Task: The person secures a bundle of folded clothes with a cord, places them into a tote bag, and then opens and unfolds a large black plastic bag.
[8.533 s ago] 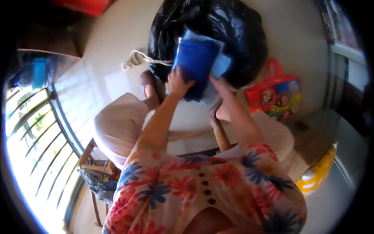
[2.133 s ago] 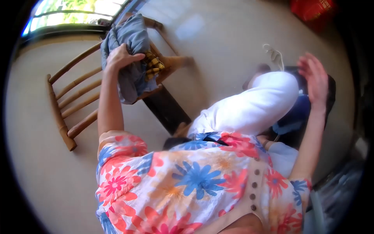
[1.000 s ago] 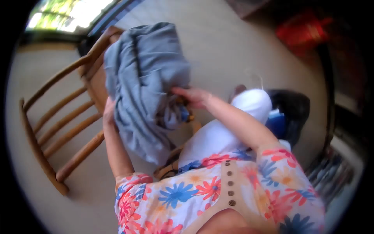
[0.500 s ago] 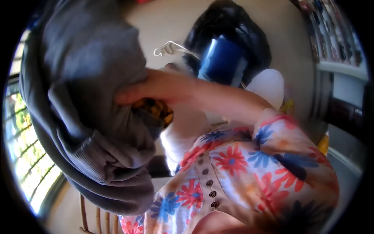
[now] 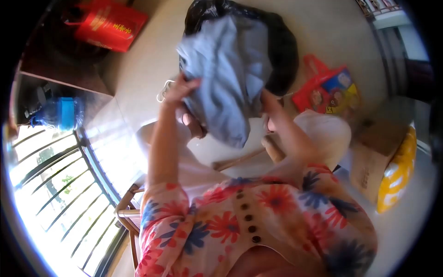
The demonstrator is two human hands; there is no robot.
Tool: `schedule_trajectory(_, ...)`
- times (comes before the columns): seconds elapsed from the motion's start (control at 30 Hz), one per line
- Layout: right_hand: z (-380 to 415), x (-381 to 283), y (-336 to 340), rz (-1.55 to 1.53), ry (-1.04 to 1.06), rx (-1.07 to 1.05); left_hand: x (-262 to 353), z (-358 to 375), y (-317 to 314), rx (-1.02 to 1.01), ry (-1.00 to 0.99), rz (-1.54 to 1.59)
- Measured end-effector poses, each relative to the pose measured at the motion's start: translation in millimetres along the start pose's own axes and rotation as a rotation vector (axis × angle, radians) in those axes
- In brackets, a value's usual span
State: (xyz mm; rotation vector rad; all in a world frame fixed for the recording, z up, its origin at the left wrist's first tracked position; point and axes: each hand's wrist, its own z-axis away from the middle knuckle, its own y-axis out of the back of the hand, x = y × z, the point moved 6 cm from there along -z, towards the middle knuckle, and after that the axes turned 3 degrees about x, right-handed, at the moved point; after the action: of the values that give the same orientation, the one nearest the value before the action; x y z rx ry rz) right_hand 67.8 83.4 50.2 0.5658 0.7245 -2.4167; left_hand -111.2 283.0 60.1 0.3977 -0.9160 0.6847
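A crumpled grey-blue garment [image 5: 226, 83] hangs between my two hands, in front of my knees. My left hand [image 5: 181, 88] is closed on its left edge, with the thumb and fingers on the cloth. At the garment's right edge is my right hand [image 5: 270, 102], also gripping it; most of its fingers are hidden by the fabric. Directly beyond the cloth a black plastic bag [image 5: 281, 55] lies on the floor, partly covered from view.
A red carrier bag [image 5: 110, 25] lies at the upper left, and a colourful red bag [image 5: 325, 87] on the right. Near a cardboard box [image 5: 369, 171] is a yellow patterned package [image 5: 397, 171]. A barred window [image 5: 64, 194] and wooden chair [image 5: 127, 212] are to my left.
The grey cloth has moved from close up on the left to the centre, before the black bag. Both hands now show at it. The blue item on the bag is no longer visible.
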Motion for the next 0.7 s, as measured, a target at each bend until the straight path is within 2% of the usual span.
schedule_trajectory(0.03, -26, 21, 24, -0.012, -0.059, 0.062, -35, -11, -16, 0.045, 0.057, 0.04)
schedule_trajectory(0.07, -52, 43, 51, -0.026, -0.126, 0.125, -89, -40, -20, 0.115, -0.105, -0.537)
schedule_trajectory(0.1, -73, 60, 40, -0.028, -0.183, 0.194, -98, -35, -10, 0.15, 0.017, -0.69)
schedule_trajectory(0.13, -56, 47, 43, -0.049, -0.17, 0.159, -91, -29, -28, 0.199, -0.012, -0.612)
schedule_trajectory(0.17, -14, 15, 86, -0.086, -0.179, 0.042, -74, 0, -95, 0.315, -0.025, -0.586)
schedule_trajectory(0.2, 7, 1, 127, -0.125, -0.158, 0.026, -67, 1, -146, 0.339, -0.064, -0.516)
schedule_trajectory(0.23, -22, 23, 151, -0.189, -0.276, 0.01, -59, 8, -150, 0.379, -0.091, -0.544)
schedule_trajectory(0.27, -31, 24, 162, -0.173, -0.26, 0.043, -48, 11, -156, 0.393, -0.054, -0.589)
schedule_trajectory(0.33, -41, 18, 174, -0.139, -0.221, 0.112, -40, 12, -167, 0.461, -0.183, -0.605)
schedule_trajectory(0.47, -10, -47, 179, 0.493, -0.026, 0.332, -22, 25, -176, 0.566, -0.242, -0.608)
schedule_trajectory(0.5, 8, -75, 159, 0.602, 0.203, 0.447, -22, 27, -177, 0.637, -0.277, -0.631)
schedule_trajectory(0.53, 28, -100, 137, 0.704, 0.44, 0.549, -9, 37, -180, 0.606, -0.249, -0.614)
schedule_trajectory(0.57, 32, -107, 117, 0.705, 0.427, 0.477, -11, 37, -183, 0.586, -0.26, -0.617)
schedule_trajectory(0.67, 29, -88, 56, 1.191, 0.466, 0.318, -9, 42, -194, 0.546, -0.349, -0.598)
schedule_trajectory(0.7, 9, -69, 69, 1.387, 0.428, 0.365, -7, 47, -188, 0.574, -0.38, -0.503)
